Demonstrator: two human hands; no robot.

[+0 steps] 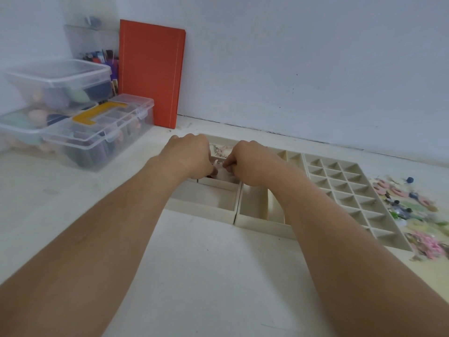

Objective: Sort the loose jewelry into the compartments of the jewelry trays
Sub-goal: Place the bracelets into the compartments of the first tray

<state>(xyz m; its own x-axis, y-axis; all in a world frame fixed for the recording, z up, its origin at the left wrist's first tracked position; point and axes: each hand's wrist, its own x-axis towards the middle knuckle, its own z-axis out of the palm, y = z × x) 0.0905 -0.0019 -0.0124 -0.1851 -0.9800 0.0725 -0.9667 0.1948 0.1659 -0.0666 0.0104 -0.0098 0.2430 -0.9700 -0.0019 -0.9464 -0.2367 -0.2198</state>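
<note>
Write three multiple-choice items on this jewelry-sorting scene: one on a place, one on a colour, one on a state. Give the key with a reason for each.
1. Where does the loose jewelry lie?
A. Right of the grid tray
B. Left of the clear boxes
C. In front of the board

2. What colour is the board leaning on the wall?
A. Blue
B. Orange-red
C. Green

3. How are the compartments of the grid tray that show?
A. Full
B. Lidded
C. Empty

Key: 1 A, the pile sits past the tray's right edge. 2 B, its face is orange-red. 3 C, only bare cream bottoms show.
</note>
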